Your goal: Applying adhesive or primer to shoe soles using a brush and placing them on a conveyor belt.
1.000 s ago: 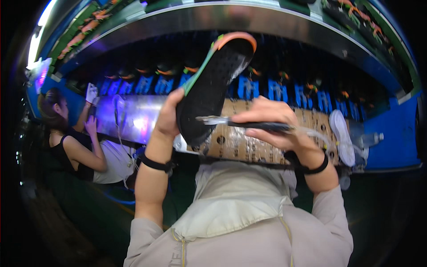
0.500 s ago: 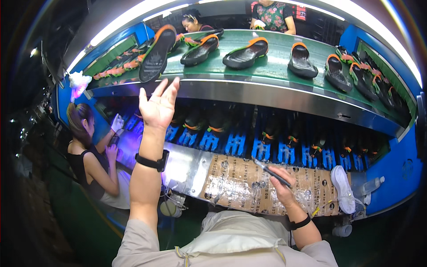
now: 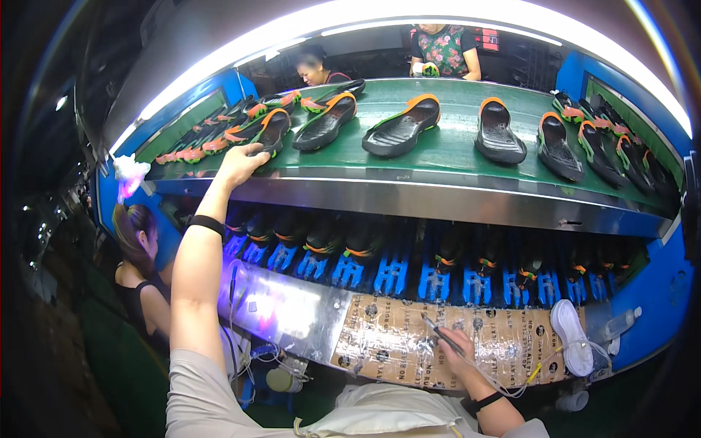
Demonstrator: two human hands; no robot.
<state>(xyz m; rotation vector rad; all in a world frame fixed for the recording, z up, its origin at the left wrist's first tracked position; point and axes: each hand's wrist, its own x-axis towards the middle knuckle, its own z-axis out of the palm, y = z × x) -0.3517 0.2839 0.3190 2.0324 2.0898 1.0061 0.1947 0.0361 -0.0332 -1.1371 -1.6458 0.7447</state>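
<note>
On the green conveyor belt (image 3: 453, 155), black shoe soles with orange and green rims lie in a row. My left hand (image 3: 242, 164) reaches up to the belt's near edge. Its fingers are curled around the near end of one shoe sole (image 3: 274, 130); part of that end is hidden behind them. Lower down, my right hand (image 3: 456, 352) grips a slim, dark pen-like tool (image 3: 442, 334) with a pale tip. It is held over a cardboard-covered ledge (image 3: 409, 330), and a thin cable trails near the wrist.
Below the belt, blue racks (image 3: 391, 276) carry several dark shoe parts. A white shoe (image 3: 571, 339) and a clear bottle (image 3: 621, 323) sit at the ledge's right end. A person (image 3: 142, 285) works at my left; two more are behind the belt.
My left hand has gone from open, with fingers spread below a tilted sole, to curled at the sole's end on the belt. My right hand still holds the tool, slightly lower.
</note>
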